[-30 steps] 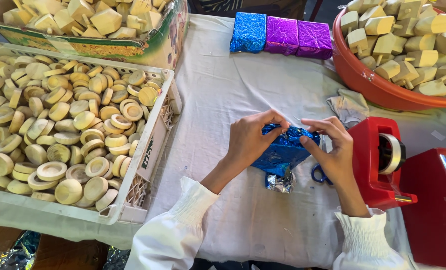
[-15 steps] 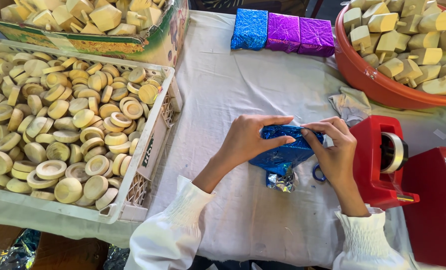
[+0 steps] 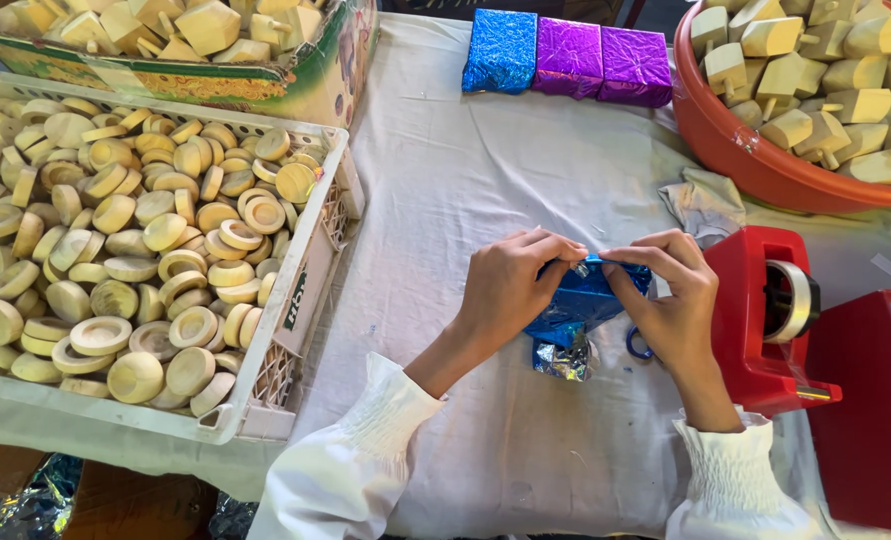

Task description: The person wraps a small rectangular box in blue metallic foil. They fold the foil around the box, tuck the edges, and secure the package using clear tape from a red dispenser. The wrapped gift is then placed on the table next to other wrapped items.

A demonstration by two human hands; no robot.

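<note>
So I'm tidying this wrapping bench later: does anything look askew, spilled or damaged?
Little stands out. A crumpled cloth lies loose by the orange tub, and a foil scrap pokes out beneath the blue foil parcel both hands are folding. Nothing looks spilled.

Blue foil parcel [image 3: 581, 305], half-wrapped, on cloth.

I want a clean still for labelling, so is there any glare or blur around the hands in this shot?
Head view: even daylight, sharp focus; the blue foil between left hand and right hand throws small glints; soft shadow under both hands; slight wide-angle bend at the edges.
</note>
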